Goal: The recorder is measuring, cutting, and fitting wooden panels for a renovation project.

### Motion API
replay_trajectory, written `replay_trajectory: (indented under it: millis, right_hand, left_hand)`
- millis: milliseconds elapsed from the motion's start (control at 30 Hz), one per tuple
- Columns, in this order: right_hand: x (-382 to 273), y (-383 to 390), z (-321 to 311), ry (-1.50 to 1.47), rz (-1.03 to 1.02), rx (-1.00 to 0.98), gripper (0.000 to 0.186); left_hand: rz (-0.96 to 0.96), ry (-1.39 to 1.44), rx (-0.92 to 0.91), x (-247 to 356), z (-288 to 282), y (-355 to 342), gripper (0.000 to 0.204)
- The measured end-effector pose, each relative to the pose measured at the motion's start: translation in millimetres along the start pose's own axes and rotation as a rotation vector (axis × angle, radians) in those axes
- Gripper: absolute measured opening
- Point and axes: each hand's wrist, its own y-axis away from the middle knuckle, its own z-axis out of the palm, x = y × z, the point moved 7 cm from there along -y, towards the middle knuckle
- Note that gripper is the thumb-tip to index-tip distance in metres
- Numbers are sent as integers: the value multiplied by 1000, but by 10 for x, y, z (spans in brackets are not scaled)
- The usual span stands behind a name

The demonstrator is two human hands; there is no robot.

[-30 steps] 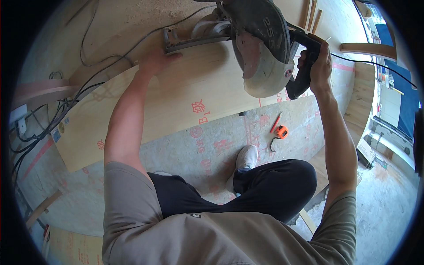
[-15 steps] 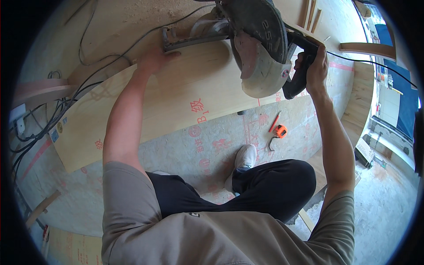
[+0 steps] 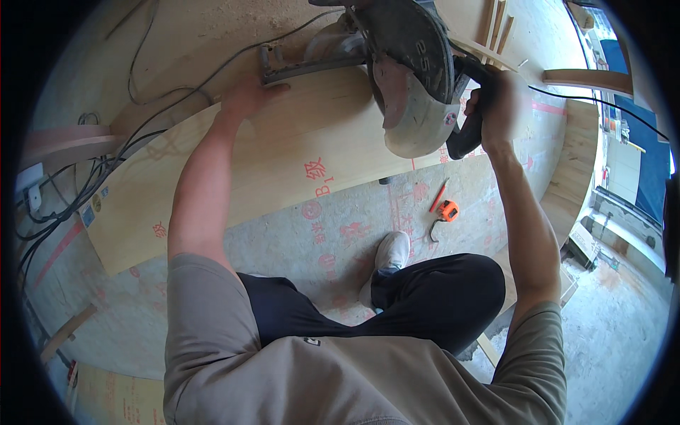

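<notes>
My left hand (image 3: 244, 98) holds the far edge of a long pale wooden board (image 3: 273, 159), close to the saw's metal fence (image 3: 312, 69). Its thumb stretches along the top face; the other fingers are hard to make out against the wood. The board slants from lower left up under a mitre saw (image 3: 411, 53) with a black body and a cloudy guard (image 3: 418, 131). To the right, my right hand (image 3: 501, 113), partly blurred, is wrapped round the saw's black loop handle (image 3: 466, 138). The guard hides the blade and where it meets the board.
An orange tape measure (image 3: 448, 210) and a red pencil (image 3: 439, 195) lie on the floor just before the board. Black cables (image 3: 78, 191) bundle at the left, and one runs behind the saw. Thin wood strips (image 3: 498, 28) lie at the far right. Sawdust covers the far surface.
My right hand and the saw handle have shifted slightly left and down, and the saw head has tilted a little with them. My left hand and the board stay put.
</notes>
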Motion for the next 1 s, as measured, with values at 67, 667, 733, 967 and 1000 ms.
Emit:
replay_trajectory:
  millis: [67,667,733,967,1000]
  right_hand:
    - [27,0,13,-2,0,-6,58]
    - [-93,-243,-121,126,130,15,59]
    - [-476,-664,-93,153,240,10,58]
    - [-797,-920,117,248,240,-84,54]
    - [-723,-797,49,206,205,-54,50]
  left_hand:
    - [-1,9,9,-37,23,-18,79]
    - [21,-27,168,34,-106,84,82]
    - [-38,-58,26,46,-75,68,85]
    - [-6,-57,21,-77,-24,44,86]
    - [-17,-56,9,-4,-34,47,86]
